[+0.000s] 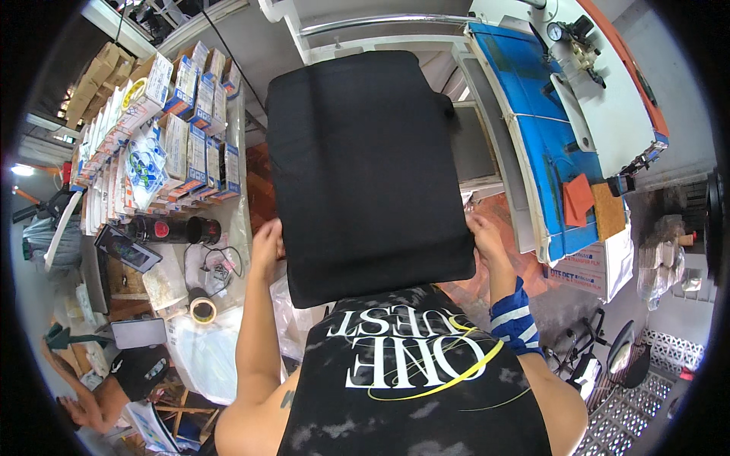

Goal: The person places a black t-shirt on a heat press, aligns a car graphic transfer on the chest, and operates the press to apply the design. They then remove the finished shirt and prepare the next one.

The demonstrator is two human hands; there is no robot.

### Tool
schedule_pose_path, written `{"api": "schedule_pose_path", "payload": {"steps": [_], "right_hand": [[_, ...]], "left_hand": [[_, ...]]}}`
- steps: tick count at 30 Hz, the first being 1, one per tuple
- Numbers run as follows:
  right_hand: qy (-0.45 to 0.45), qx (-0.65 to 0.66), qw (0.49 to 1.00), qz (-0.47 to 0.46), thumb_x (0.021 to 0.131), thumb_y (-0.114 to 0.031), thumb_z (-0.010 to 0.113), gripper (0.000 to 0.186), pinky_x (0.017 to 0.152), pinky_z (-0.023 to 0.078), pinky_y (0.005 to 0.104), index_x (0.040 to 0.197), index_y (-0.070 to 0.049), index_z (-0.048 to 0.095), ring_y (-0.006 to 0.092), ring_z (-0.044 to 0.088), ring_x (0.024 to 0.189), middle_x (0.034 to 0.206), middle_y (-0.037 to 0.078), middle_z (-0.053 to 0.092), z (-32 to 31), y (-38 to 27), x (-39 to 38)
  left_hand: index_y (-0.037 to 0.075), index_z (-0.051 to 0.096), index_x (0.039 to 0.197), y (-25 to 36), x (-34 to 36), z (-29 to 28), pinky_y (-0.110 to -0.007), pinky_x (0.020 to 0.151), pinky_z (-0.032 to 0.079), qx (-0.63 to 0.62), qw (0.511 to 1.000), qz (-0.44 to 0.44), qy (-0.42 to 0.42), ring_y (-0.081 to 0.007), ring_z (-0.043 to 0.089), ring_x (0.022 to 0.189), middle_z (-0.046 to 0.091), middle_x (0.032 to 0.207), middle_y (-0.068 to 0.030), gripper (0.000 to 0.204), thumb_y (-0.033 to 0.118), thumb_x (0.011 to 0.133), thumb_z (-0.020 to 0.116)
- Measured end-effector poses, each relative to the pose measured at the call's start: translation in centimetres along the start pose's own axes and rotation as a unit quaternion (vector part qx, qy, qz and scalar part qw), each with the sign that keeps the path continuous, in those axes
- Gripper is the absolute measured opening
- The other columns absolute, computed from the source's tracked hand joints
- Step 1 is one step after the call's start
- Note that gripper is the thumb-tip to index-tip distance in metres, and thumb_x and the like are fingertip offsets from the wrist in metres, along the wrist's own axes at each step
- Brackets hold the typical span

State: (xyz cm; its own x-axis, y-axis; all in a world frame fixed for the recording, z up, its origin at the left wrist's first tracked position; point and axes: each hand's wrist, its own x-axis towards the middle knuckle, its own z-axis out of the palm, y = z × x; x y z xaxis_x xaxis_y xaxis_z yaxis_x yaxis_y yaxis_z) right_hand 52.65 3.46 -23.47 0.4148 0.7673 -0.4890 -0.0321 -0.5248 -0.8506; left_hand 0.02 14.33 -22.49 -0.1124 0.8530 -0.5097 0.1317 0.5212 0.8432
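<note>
A wide panel of black cloth (369,175) lies flat before me, rounded at its corners as if pulled over a rectangular board. Faint creases run across its surface, and what is under the cloth is hidden. My left hand (266,242) is closed at the panel's left edge near its front corner, fingers curled. At the opposite edge, my right hand (484,232) pinches the cloth's side near the front right corner. The fingertips of both hands are partly hidden by the cloth. A blue and white striped band (516,319) wraps my right forearm.
Stacked boxes (179,144), a tape roll (203,310) and a phone-like device (128,249) occupy the left table. To the right stands a machine with a blue padded board (544,144) and a pressure gauge (557,31). Another person's arm (95,399) shows at lower left.
</note>
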Motion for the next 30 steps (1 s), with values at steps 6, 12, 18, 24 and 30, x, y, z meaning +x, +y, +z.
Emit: {"api": "schedule_pose_path", "payload": {"steps": [6,12,18,24,30], "right_hand": [[-0.140,0.165,0.974,0.065,0.103,-0.021,0.065,0.033,0.094,0.051,0.0323,0.127,0.002,0.066,0.0182,0.068,0.104,0.115,0.010,0.073,-3.3,-1.7,-1.5],[-0.119,0.181,0.974,0.069,0.105,-0.023,0.063,0.025,0.095,0.053,0.0343,0.114,-0.001,0.070,0.0187,0.069,0.104,0.113,0.009,0.074,-3.3,0.3,-0.3],[-0.084,0.188,0.978,0.039,0.106,-0.024,0.061,0.025,0.094,0.052,0.0346,0.111,-0.002,0.071,0.0188,0.069,0.101,0.112,0.008,0.074,-4.2,1.1,-0.8],[-0.078,0.176,0.980,0.044,0.108,-0.027,0.058,0.030,0.092,0.054,0.0352,0.117,-0.001,0.070,0.0202,0.069,0.101,0.113,0.009,0.074,-3.5,1.1,-1.6],[0.049,-0.145,0.987,-0.048,0.107,-0.029,0.059,0.035,0.098,0.049,0.0328,0.121,0.001,0.072,0.0185,0.065,0.108,0.115,0.008,0.074,-2.7,4.6,-0.5]], "left_hand": [[-0.003,0.070,0.112,-3.3,-4.7,-1.4,-0.024,0.065,0.051,-0.160,0.986,-0.003,-0.041,-0.0095,0.066,0.073,0.074,0.090,-0.0039,0.020,0.014,0.101,0.069],[-0.001,0.066,0.119,-3.7,-5.2,-2.0,-0.031,0.081,0.057,-0.182,0.976,-0.059,-0.104,-0.0157,0.071,0.091,0.074,0.107,-0.0066,0.024,0.018,0.104,0.065],[0.002,0.061,0.125,-5.0,-4.8,-2.3,-0.037,0.098,0.054,-0.231,0.955,-0.054,-0.177,-0.0202,0.066,0.111,0.069,0.122,-0.0072,0.025,0.018,0.107,0.058],[0.004,0.067,0.113,-5.4,-5.0,-2.7,-0.034,0.088,0.054,-0.167,0.971,-0.095,-0.141,-0.0160,0.066,0.100,0.070,0.110,-0.0019,0.020,0.023,0.105,0.062],[-0.004,0.059,0.132,-6.8,-6.3,-2.6,-0.035,0.097,0.053,-0.181,0.976,-0.048,-0.115,-0.0192,0.067,0.113,0.070,0.123,-0.0102,0.035,0.019,0.106,0.059]]}}
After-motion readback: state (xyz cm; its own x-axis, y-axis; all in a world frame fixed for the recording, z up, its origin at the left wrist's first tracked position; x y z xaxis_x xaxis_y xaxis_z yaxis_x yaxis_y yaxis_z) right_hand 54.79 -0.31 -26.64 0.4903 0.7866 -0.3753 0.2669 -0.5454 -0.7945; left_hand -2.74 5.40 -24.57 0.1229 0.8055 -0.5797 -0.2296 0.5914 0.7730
